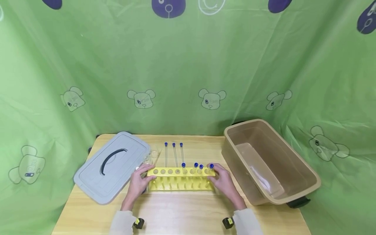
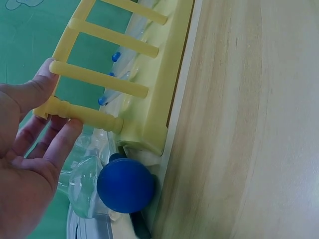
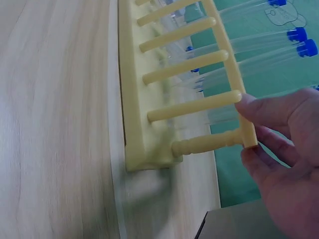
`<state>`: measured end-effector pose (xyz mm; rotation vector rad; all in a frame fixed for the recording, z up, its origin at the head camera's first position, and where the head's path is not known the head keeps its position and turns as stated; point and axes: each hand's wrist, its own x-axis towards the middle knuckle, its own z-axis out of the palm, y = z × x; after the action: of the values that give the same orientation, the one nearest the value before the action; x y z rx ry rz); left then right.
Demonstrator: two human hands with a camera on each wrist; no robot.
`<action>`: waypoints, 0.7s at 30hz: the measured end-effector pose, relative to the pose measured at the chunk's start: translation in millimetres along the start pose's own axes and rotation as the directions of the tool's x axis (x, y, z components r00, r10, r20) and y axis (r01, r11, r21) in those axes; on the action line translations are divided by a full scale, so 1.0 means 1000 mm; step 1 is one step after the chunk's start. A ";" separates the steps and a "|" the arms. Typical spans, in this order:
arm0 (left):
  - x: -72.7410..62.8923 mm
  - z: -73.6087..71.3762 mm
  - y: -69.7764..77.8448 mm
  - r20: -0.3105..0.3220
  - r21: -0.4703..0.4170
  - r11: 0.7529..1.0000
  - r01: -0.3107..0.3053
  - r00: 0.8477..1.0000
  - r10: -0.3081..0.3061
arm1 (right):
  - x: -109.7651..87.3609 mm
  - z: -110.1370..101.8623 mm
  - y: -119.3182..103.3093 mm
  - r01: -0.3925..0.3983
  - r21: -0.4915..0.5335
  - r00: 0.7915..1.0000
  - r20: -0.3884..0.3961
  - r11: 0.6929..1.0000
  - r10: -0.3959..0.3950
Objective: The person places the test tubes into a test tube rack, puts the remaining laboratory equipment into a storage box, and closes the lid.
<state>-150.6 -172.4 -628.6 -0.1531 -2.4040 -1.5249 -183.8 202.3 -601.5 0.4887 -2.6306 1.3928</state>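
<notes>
A yellow test tube rack (image 1: 180, 188) with round holes and upright pegs stands near the middle of the table. My left hand (image 1: 138, 182) pinches the left end of its top bar, thumb in front and fingers behind. At the right end my right hand (image 1: 224, 181) grips the same bar. Several blue-capped test tubes (image 3: 299, 48) stand in the right part of the rack. Behind it, three more blue-capped tubes (image 1: 174, 153) lie on the table. Beside the rack's left end, a blue rubber bulb (image 2: 125, 185) and clear glassware (image 2: 83, 186) show in the left wrist view.
On the left lies a grey lid (image 1: 117, 163) with a black handle (image 1: 110, 160). A brown plastic bin (image 1: 243, 173) stands on the right, its inside visible. Green printed curtain (image 1: 188, 65) surrounds the wooden table (image 1: 182, 215).
</notes>
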 end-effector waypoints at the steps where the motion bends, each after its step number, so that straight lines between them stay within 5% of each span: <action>1: 0.000 0.000 0.000 0.005 -0.003 1.000 0.001 1.000 -0.001 | 0.000 0.000 0.001 0.006 -0.021 1.000 0.002 1.000 -0.006; 5: 0.001 -0.003 0.003 0.033 -0.025 1.000 0.018 0.999 -0.017 | 0.001 -0.001 0.001 0.020 -0.094 1.000 0.021 0.995 -0.018; 12: 0.008 -0.007 0.018 0.098 -0.090 0.987 0.133 0.987 -0.124 | -0.003 -0.010 0.004 -0.008 -0.138 0.999 0.035 0.990 0.013; 21: 0.036 -0.003 0.041 0.132 0.000 0.989 0.146 0.981 -0.145 | -0.012 -0.030 0.013 -0.059 -0.155 0.997 0.039 0.986 0.066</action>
<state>-174.0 -159.8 -581.0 -0.0841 -2.5617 -1.6373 -178.1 236.3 -598.0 0.4259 -2.7833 1.1957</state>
